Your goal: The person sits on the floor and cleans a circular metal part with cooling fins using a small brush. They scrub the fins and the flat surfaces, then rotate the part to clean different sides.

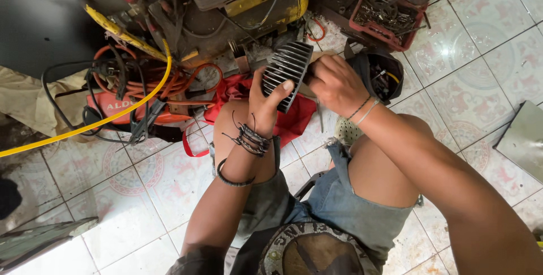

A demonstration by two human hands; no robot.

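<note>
both hands (266, 97) (334, 82) grip finned part (287, 71); red tray (362, 23) holds, seemingly, metal bits

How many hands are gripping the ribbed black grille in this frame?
2. The left hand clasps the grille along its lower left edge, thumb on the ribs; the right hand holds its right end.

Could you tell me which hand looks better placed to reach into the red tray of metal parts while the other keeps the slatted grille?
Probably the right hand: it sits at the grille's edge, nearer the red tray. The left hand wraps the grille, thumb across its slats.
</note>
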